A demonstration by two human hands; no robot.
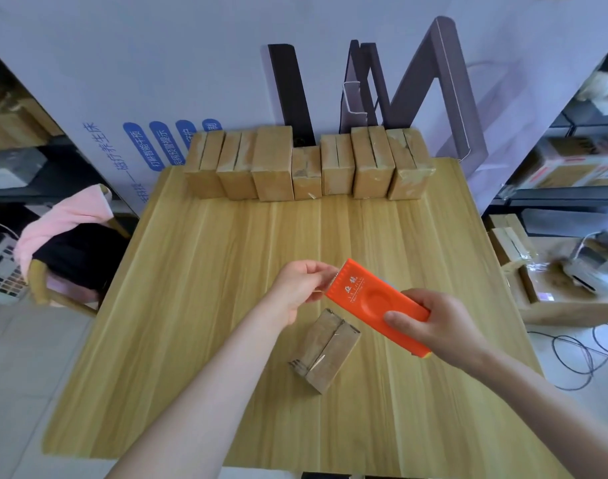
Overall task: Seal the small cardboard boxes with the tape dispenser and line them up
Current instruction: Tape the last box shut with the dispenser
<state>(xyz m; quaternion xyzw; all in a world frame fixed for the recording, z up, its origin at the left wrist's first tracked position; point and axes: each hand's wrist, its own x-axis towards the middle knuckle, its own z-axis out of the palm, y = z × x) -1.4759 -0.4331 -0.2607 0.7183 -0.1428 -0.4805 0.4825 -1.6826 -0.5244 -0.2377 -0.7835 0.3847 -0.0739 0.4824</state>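
The left hand [297,288] hovered above the middle of the pale wood-grain counter [191,305], its grip pinched together on what seemed to be the tape's free end, too thin to see clearly, probably to draw out a length. Just right, the right hand [434,323] was clamped round the flat orange plastic tape dispenser [375,302], toothed edge toward the left fingers. Below both grips lay the small brown cardboard box [325,350], unsealed. Seven similar boxes [306,164] lined the far edge.
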